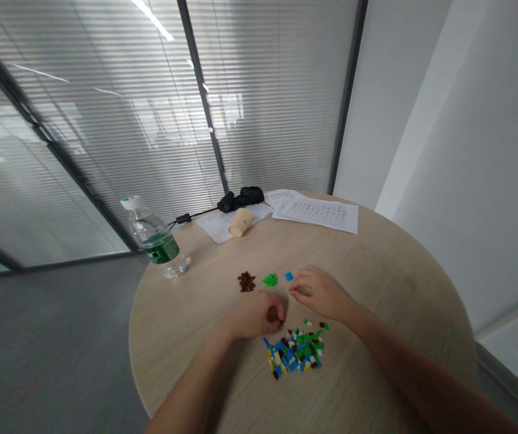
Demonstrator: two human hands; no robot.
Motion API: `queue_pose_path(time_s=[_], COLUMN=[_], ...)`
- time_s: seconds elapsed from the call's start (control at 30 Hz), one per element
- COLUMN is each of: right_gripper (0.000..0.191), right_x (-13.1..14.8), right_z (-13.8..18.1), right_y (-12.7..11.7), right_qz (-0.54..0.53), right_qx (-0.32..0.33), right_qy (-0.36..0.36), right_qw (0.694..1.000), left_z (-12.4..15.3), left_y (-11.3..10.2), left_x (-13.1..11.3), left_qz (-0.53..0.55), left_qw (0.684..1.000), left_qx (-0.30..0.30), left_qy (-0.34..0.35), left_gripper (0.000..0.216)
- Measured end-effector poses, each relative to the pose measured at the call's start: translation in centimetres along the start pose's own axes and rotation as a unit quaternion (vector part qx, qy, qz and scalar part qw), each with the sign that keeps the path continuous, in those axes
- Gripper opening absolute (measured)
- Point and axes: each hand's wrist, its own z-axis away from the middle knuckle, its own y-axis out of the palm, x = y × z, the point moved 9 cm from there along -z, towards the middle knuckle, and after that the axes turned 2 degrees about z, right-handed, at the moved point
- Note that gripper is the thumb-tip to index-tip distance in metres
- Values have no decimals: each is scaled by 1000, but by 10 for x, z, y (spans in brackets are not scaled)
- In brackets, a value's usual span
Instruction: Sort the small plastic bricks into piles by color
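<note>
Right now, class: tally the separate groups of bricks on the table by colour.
Brown pile: 1
Green pile: 1
Blue group: 1
Mixed heap: 1
Total: 4

brick pile point(294, 352) on round table point(390, 283), water bottle point(154, 238) behind, left

Two bare forearms reach in from the bottom edge: the left forearm point(191, 386) at lower centre of the frame, the right forearm point(421, 380) at lower right. Each tapers to a narrow wrist, ending in an equally bare left hand point(252, 314) and right hand point(320, 294) near the centre.
</note>
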Motion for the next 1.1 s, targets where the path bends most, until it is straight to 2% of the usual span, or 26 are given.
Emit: queue_pose_path(time_s=[0.23,0.37,0.47,0.57,0.7,0.97,1.1], right_gripper=[8,8,8,9,8,10,11], right_x=[-2,0,1,1,1,3,3], right_z=[1,2,2,2,2,2,4], right_y=[1,-3,-6,-5,-3,1,4], right_qz=[-8,-8,-11,-11,-5,0,-28], right_qx=[-3,-10,-13,-6,3,27,68], right_qy=[-7,-11,-12,-12,-13,-11,-20], right_qw=[1000,1000,1000,1000,1000,1000,997], left_z=[-1,3,11,20,27,26,26], left_y=[-1,-19,-41,-56,-60,-56,-59], left_x=[0,8,31,64,92,96,94], left_qz=[0,-11,-40,-61,-89,-87,-87], left_qw=[1000,998,988,970,947,945,945], left_qx=[-4,-53,-118,-156,-165,-157,-176], left_qy=[-6,-24,-86,-177,-261,-275,-262], left_gripper=[15,16,19,19,21,22,21])
